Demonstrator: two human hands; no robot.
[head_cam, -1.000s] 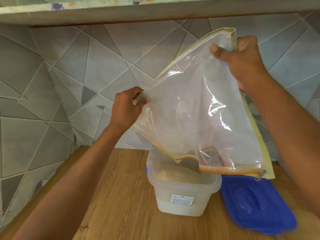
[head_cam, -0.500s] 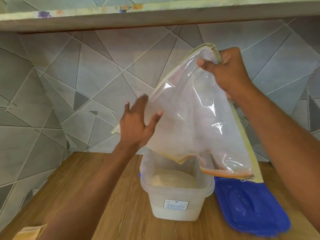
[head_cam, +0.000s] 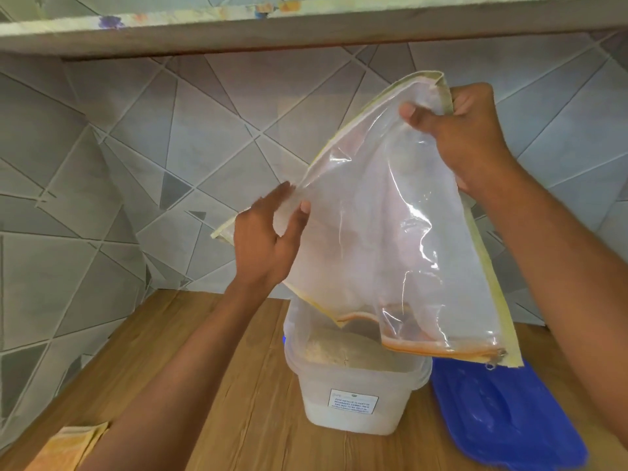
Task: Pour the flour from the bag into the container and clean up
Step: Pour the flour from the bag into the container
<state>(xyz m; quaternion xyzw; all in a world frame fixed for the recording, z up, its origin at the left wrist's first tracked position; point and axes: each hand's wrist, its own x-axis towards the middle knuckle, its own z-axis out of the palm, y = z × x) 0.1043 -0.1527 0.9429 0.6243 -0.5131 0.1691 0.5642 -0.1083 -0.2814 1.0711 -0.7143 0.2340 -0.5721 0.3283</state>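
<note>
Overhead, from the head camera, one clear, crinkled plastic bag point(head_cam: 390, 212) with pale yellow edging hung upended, its orange zip mouth just above one translucent square container point(head_cam: 356, 399) holding a mound of flour point(head_cam: 343, 348). The right hand point(head_cam: 465, 137) pinched the bag's top corner. The left hand point(head_cam: 268, 243) gripped the bag's left edge between thumb and fingers. One glossy blue lid point(head_cam: 503, 419) lay just right of the container on the wood-grain counter point(head_cam: 210, 368); one folded yellow cloth point(head_cam: 68, 447) lay at the near left.
</note>
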